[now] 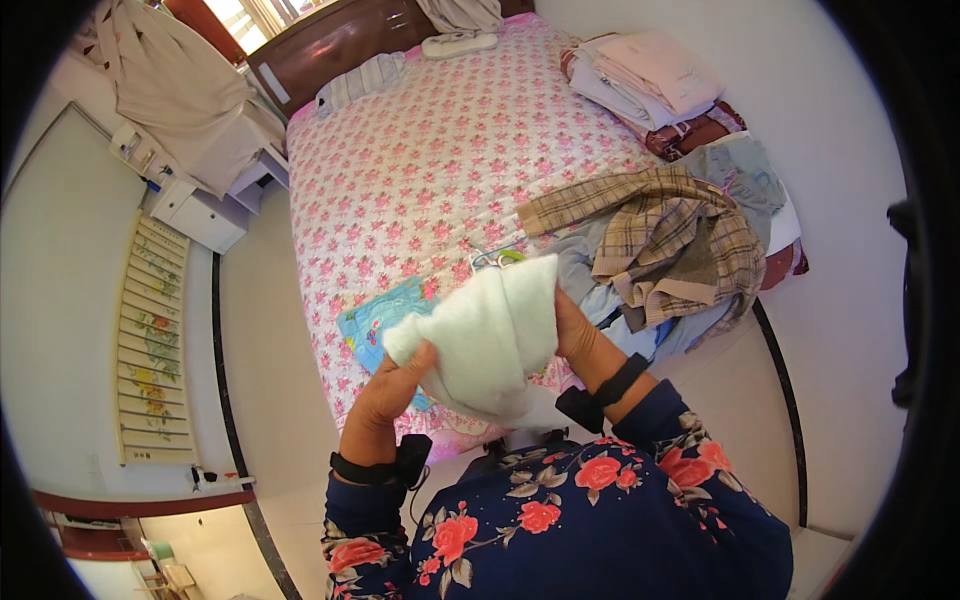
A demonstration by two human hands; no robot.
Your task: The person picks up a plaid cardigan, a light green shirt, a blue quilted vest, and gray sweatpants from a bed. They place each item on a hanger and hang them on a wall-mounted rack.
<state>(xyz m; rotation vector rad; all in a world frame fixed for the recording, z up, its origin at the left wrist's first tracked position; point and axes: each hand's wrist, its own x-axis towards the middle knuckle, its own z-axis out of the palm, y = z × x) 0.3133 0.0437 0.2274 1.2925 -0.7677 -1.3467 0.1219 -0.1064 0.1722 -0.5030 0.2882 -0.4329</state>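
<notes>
A pale mint-white fluffy cloth (480,330), bunched with a fold down it, hangs between my hands above the near edge of the bed. My left hand (396,379) grips its left end, thumb on top. At the cloth's right edge, my right hand (571,324) has hold of it; most of those fingers are hidden behind the fabric. Partly covered by the cloth from this view, a light-blue printed cloth item (375,322) lies on the floral bedspread (420,172). Just beyond it are several hangers (491,257), one with a green part.
To the right, a plaid knit garment (667,232) lies on a heap of blue-grey clothes (577,255). Folded pink and white bedding (652,71) is stacked farther back. A striped pillow (361,81) rests near the wooden headboard (322,45). White drawers (201,214) stand left of the bed.
</notes>
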